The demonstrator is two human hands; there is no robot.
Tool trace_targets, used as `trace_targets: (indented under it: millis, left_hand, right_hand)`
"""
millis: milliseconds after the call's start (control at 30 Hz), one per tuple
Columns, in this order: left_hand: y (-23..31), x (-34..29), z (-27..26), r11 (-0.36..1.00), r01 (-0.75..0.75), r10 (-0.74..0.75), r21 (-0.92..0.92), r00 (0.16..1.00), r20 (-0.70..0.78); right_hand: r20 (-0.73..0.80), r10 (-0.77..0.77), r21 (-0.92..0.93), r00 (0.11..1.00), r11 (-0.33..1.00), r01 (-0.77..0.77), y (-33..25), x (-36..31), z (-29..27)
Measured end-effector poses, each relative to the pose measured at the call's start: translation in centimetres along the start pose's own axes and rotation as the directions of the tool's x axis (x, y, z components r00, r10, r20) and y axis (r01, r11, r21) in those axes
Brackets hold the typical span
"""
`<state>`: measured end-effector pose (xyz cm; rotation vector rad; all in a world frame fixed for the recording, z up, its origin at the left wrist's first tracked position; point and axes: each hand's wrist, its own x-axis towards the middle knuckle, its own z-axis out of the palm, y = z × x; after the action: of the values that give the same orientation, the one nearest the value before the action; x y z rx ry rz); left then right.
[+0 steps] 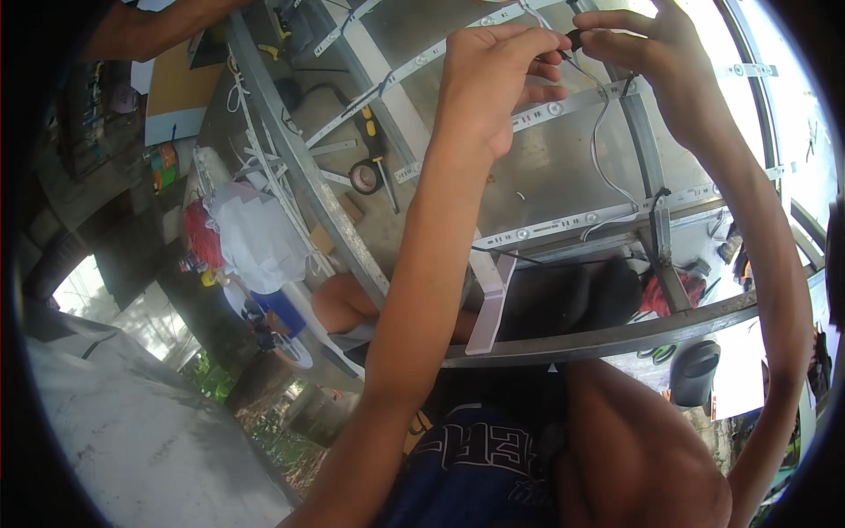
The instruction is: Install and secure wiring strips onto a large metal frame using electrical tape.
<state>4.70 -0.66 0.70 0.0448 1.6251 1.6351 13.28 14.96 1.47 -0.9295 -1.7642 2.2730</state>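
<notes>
My left hand reaches over a metal frame, its thumb and forefinger pinched at a small black piece whose kind I cannot make out. From the other side, the fingers of my right hand close on the same piece. A thin pale wire runs down below my hands. Close by is a white LED strip bar with round lenses, fixed across the frame. A second LED bar crosses nearer to me. Dark ties show where bars meet the frame.
The grey metal frame spans the work area. On its left lie a yellow-black screwdriver and a tape roll. Another person's arm enters at upper left. White plastic bags sit left; a dark clog lies lower right.
</notes>
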Motion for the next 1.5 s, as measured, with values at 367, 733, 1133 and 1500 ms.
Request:
trace_targets:
  millis: [367,733,1133,1500]
  left_hand:
    - [-0.3,0.0,0.1,0.948,-0.167,0.177,0.271,0.984,-0.012]
    - [-1.3,1.9,-0.6,0.911,-0.236,0.222,0.338,0.972,0.081]
    - [-0.8,2.6,-0.5,0.868,-0.325,0.289,0.374,0.945,0.15]
    - [-0.8,2.9,-0.5,0.904,-0.291,0.262,0.312,0.956,0.132]
  right_hand:
    - [-0.068,-0.011,-0.23,0.998,0.973,-0.005,-1.6,-0.8,1.4]
    - [0.017,-0.335,-0.415,0.942,0.855,0.312,0.0,-0.9,0.8]
    - [0.056,-0.281,-0.243,0.958,0.927,0.286,0.0,-0.2,-0.5]
    - [0.162,-0.257,-0.331,0.953,0.895,0.298,-0.5,-1.2,0.2]
